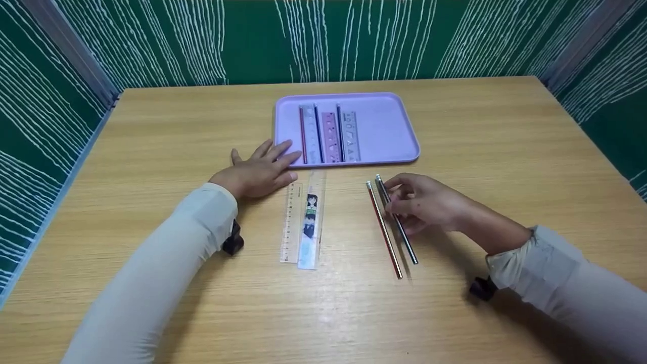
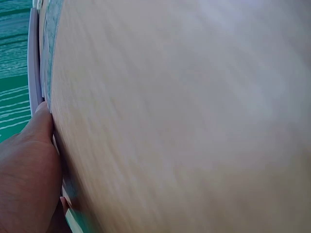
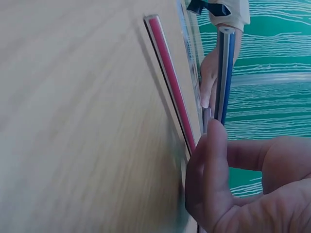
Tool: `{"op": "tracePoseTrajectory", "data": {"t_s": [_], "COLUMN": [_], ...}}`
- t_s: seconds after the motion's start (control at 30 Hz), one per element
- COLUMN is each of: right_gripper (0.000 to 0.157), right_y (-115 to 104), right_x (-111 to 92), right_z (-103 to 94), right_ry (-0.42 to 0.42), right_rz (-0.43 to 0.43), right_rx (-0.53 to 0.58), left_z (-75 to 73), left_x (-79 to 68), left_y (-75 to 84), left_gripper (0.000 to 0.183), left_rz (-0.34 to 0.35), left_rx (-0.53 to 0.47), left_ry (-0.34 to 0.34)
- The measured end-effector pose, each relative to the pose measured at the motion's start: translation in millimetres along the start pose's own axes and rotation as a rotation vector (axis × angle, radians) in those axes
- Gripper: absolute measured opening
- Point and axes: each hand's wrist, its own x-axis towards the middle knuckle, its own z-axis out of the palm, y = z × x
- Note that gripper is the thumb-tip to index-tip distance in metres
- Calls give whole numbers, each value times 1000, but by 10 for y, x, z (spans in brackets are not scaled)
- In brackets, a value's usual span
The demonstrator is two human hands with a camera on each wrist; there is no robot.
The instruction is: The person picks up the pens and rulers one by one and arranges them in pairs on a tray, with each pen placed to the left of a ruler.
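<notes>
My right hand point(image 1: 429, 202) pinches a dark striped pencil point(image 1: 407, 245) between thumb and fingers, a little above the table. In the right wrist view its blue-and-dark end point(image 3: 224, 73) rises past the fingertips. To the left of it a red striped pencil point(image 1: 385, 232) lies on the wood. My left hand point(image 1: 258, 172) lies with fingers spread at the near left corner of a purple tray point(image 1: 386, 126), fingertips on its rim. Just below that hand are a short clear ruler point(image 1: 290, 227) and a longer ruler with cartoon figures point(image 1: 311, 217), side by side.
In the tray stand side by side a red pencil point(image 1: 303, 134), a clear ruler point(image 1: 312, 134), a pink stencil ruler point(image 1: 331, 136), a grey stencil ruler point(image 1: 351, 136) and two dark pencils. Green walls with white streaks point(image 1: 349, 40) border the wooden table point(image 1: 177, 126).
</notes>
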Motion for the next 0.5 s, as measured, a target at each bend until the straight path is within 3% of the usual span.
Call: {"op": "tracePoseTrajectory", "data": {"t_s": [0.5], "right_gripper": [57], "right_y": [24], "right_x": [163], "right_z": [-98], "right_ry": [95], "right_rz": [-51], "right_rx": [84], "left_z": [5], "left_x": [5], "left_y": [-1], "left_gripper": [62], "left_rz": [0], "left_rx": [-5], "left_ry": [1]}}
